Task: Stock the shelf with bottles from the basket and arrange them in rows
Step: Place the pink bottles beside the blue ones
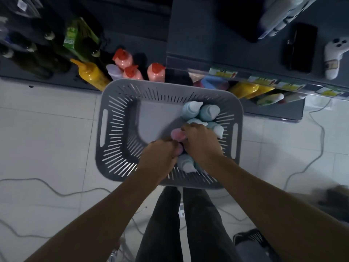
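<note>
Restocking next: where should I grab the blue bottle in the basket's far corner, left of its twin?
Probably grip the blue bottle by its body, coming from the left: bare basket floor lies there, while its neighbour crowds the right.

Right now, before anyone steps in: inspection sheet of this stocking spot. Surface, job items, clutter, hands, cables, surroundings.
Surface: white tile floor; grey basket stands on it in front of the shelf.
Job's things: blue bottles and pink bottles in the basket's right half; red-capped bottles on the shelf.
Clutter: yellow squeeze bottle, green carton, dark glass bottles on the shelf; game controller, black phone on the grey top.
Hands: left hand and right hand in the basket, fingers curled round the pink bottles; blurred.
Cables: grey cables trail over the floor, both sides.
Surroundings: person's legs, dark shoe.
</note>
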A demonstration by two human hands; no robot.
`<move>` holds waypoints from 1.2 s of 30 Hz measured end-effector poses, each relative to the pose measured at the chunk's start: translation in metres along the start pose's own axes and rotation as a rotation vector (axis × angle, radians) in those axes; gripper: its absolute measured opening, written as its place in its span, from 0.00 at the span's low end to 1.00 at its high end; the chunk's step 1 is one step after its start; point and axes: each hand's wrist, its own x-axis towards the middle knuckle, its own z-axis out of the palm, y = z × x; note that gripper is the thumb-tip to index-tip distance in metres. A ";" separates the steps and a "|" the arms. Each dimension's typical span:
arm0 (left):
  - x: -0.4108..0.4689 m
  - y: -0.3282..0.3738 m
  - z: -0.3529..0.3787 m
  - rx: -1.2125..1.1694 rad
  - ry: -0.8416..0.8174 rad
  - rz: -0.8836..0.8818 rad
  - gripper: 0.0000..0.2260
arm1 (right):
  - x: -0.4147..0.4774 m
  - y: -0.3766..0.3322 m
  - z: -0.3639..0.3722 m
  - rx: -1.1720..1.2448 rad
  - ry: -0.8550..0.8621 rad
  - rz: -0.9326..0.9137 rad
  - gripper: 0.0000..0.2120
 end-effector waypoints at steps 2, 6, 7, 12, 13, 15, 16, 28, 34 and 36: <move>0.002 -0.002 0.004 -0.003 -0.014 -0.005 0.05 | 0.002 0.002 0.006 -0.004 0.012 -0.003 0.07; 0.009 -0.006 0.011 0.003 -0.001 0.009 0.06 | 0.006 0.001 0.015 -0.050 0.028 0.000 0.08; 0.011 -0.007 0.013 0.023 -0.003 0.014 0.07 | 0.006 0.000 0.017 -0.058 0.042 0.000 0.08; 0.018 -0.011 0.020 0.065 -0.008 0.031 0.07 | 0.007 -0.001 0.019 -0.084 0.087 -0.028 0.15; 0.018 -0.011 0.021 0.068 -0.004 0.033 0.07 | 0.007 -0.001 0.019 -0.087 0.088 -0.031 0.16; 0.018 -0.011 0.022 0.070 -0.004 0.032 0.06 | 0.008 -0.001 0.021 -0.083 0.100 -0.022 0.17; 0.018 -0.012 0.022 0.072 -0.008 0.027 0.07 | 0.009 -0.001 0.022 -0.077 0.111 -0.015 0.15; 0.007 -0.017 -0.040 0.044 -0.055 -0.116 0.06 | 0.005 -0.006 -0.009 -0.119 0.109 -0.007 0.04; -0.003 0.005 -0.093 0.126 0.015 -0.089 0.12 | -0.009 -0.018 -0.061 -0.128 0.140 -0.050 0.09; -0.006 0.017 -0.115 0.158 0.027 -0.089 0.12 | -0.015 -0.022 -0.084 -0.141 0.151 -0.039 0.08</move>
